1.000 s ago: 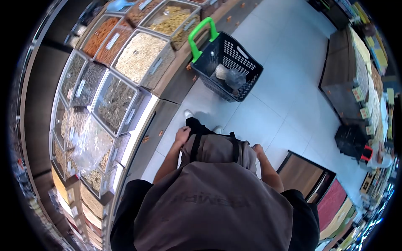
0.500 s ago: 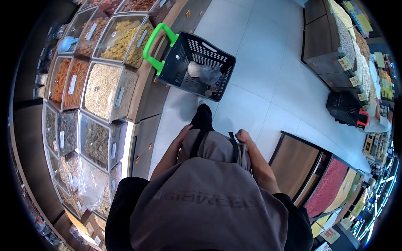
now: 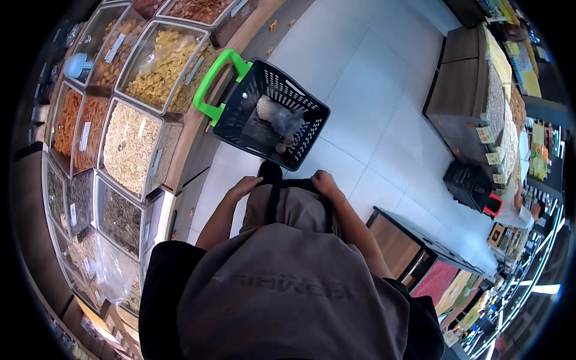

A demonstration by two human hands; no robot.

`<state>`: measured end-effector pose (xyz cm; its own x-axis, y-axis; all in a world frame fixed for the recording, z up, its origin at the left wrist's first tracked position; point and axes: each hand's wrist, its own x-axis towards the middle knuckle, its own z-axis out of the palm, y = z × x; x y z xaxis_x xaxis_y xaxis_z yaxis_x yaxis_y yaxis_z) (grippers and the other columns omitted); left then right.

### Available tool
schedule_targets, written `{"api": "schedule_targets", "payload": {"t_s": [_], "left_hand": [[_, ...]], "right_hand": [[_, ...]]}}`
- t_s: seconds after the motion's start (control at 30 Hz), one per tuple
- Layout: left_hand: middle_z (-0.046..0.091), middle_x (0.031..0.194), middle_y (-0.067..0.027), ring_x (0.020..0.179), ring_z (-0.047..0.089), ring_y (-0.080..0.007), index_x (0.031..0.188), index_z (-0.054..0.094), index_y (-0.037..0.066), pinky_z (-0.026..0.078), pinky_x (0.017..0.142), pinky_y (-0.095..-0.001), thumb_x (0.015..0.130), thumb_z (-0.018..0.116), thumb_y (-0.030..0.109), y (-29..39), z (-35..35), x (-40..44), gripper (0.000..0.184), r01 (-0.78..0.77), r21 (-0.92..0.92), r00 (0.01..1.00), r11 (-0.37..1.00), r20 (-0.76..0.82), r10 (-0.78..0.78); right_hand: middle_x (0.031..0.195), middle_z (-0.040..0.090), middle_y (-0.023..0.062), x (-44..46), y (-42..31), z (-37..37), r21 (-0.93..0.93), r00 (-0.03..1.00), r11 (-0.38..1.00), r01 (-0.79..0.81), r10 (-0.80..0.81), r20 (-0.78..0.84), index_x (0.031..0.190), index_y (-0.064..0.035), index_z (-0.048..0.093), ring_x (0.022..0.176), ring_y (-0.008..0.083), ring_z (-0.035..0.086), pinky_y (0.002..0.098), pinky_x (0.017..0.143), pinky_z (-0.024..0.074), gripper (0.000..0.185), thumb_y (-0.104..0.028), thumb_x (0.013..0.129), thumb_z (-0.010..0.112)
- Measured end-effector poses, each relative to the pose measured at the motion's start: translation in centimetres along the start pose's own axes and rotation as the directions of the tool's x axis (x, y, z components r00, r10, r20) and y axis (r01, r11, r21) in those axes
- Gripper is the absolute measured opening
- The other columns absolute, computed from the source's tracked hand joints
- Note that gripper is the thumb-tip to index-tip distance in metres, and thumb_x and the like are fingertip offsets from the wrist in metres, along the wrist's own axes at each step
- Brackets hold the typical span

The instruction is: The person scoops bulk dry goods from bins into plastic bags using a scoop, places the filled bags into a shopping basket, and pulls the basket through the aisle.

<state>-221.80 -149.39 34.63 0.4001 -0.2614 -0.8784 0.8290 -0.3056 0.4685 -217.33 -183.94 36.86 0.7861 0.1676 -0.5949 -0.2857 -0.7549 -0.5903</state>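
Note:
My left hand (image 3: 245, 186) is curled beside the left edge of the grey apron (image 3: 288, 207), near its dark strap. My right hand (image 3: 324, 183) is closed at the apron's right edge; whatever its fingers hold is too small to make out. Just beyond my hands, a dark shopping basket (image 3: 237, 123) with a raised green handle (image 3: 207, 84) stands on the floor. In it lie a whitish bag (image 3: 264, 108) and a clear plastic bag (image 3: 287, 122).
On the left, clear bins hold pale flakes (image 3: 129, 147), yellow pieces (image 3: 162, 60) and orange sticks (image 3: 66, 126). A plastic bag (image 3: 114, 270) lies over lower bins. At right are a wooden display (image 3: 459, 84), another black basket (image 3: 465, 183) and part of a person (image 3: 517, 210).
The view has shifted along the aisle. The green-handled basket now appears farther left and nearer my hands. Both hands have moved forward along the apron's edges.

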Motion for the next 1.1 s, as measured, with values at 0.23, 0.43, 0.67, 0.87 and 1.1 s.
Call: {"api": "schedule_targets", "payload": {"t_s": [0.23,0.43,0.67,0.87,1.1], "left_hand": [[0.057,0.132,-0.0135,0.12,0.055,-0.0223,0.137,0.051,0.003,0.044,0.099,-0.0329,0.092,0.061,0.048,-0.2,2.7,1.1,0.065,-0.061,-0.261,0.995,0.963,-0.096,0.037],[0.058,0.133,-0.0192,0.124,0.054,-0.0278,0.136,0.051,-0.001,0.042,0.103,-0.0355,0.093,0.057,0.044,2.2,7.3,2.1,0.062,-0.114,-0.067,0.956,0.991,-0.279,0.091],[0.06,0.129,-0.0212,0.123,0.055,-0.0332,0.134,0.052,0.0,0.041,0.105,-0.0398,0.095,0.051,0.031,2.2,20.6,7.7,0.05,-0.194,-0.305,0.887,0.933,-0.461,0.034],[0.058,0.131,-0.0228,0.125,0.053,-0.0352,0.14,0.045,-0.002,0.039,0.107,-0.0397,0.095,0.051,0.038,3.6,29.9,8.9,0.059,-0.327,-0.333,0.709,0.884,-0.705,-0.003],[0.054,0.133,-0.0244,0.122,0.055,-0.0365,0.137,0.048,0.0,0.043,0.105,-0.0371,0.095,0.048,0.026,7.3,32.4,10.4,0.05,-0.458,-0.087,0.601,0.885,-0.763,0.236]], "right_hand": [[0.089,0.07,0.0216,4.5,1.1,-1.0,-0.144,0.982,0.988,0.061,-0.034,0.185,0.091,-0.0003,0.069,0.086,0.0372,0.068,0.0448,0.078,0.0533,0.029,-0.027,0.083,0.062],[0.091,0.068,0.0253,10.0,0.2,-6.0,-0.164,0.932,0.958,0.236,-0.175,0.318,0.091,0.0034,0.068,0.09,0.0407,0.067,0.0478,0.082,0.0526,0.029,-0.023,0.082,0.06],[0.092,0.069,0.022,19.9,2.5,-13.2,-0.18,0.771,0.837,0.517,-0.364,0.522,0.089,0.0007,0.067,0.089,0.0404,0.065,0.046,0.08,0.0519,0.028,-0.026,0.084,0.061],[0.094,0.067,0.0261,28.6,8.4,-21.9,-0.487,0.768,0.642,0.592,-0.265,0.584,0.082,0.0013,0.065,0.091,0.0448,0.063,0.0494,0.081,0.0514,0.033,-0.031,0.084,0.056],[0.08,0.069,0.021,31.6,6.9,-27.3,-0.563,0.754,0.533,0.632,-0.253,0.607,0.081,-0.0007,0.066,0.085,0.0386,0.067,0.0445,0.081,0.0534,0.03,-0.03,0.084,0.057]]}}
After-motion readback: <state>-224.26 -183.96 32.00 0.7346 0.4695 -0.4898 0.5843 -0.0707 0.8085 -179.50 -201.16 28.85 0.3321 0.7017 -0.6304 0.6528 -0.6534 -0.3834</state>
